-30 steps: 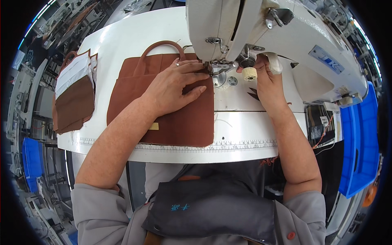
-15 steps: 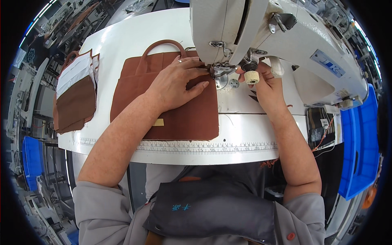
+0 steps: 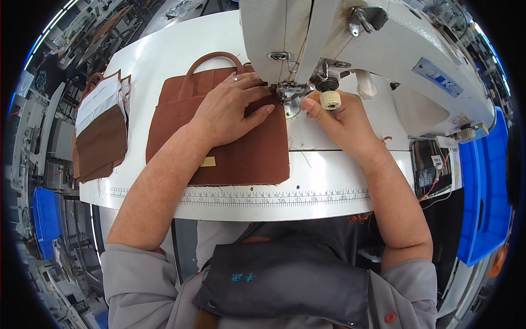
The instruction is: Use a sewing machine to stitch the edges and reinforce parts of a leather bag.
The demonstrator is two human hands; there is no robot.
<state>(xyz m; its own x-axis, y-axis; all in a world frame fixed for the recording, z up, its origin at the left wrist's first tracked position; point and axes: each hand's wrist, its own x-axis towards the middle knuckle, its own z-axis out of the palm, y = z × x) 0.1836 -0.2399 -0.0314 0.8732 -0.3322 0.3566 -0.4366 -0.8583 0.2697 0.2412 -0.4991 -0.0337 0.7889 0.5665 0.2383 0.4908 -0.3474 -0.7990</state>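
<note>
A brown bag piece (image 3: 241, 159) with a looped handle (image 3: 188, 82) and a small yellow tag (image 3: 208, 162) lies flat on the sewing table. Its right edge reaches the presser foot (image 3: 285, 93) of a white sewing machine (image 3: 383, 49). My left hand (image 3: 233, 104) rests on the fabric, fingers stretched toward the foot and thumb apart. Just right of the needle area, my right hand (image 3: 345, 120) is closed, thumb against the bent forefinger. What it pinches is too small to make out; its other fingers are partly hidden behind the cream tension knob (image 3: 330, 100).
Brown and white cut pieces (image 3: 101, 131) are stacked at the table's left. A ruler strip (image 3: 263, 198) runs along the front edge. Blue bins (image 3: 482, 192) stand at the right, beside a dark patterned packet (image 3: 427, 170). Loose thread (image 3: 307, 159) lies near the bag piece.
My right hand has moved left toward the needle and turned, its thumb now in front. Dark pointed tips that showed under it are out of sight. My left hand stays on the fabric.
</note>
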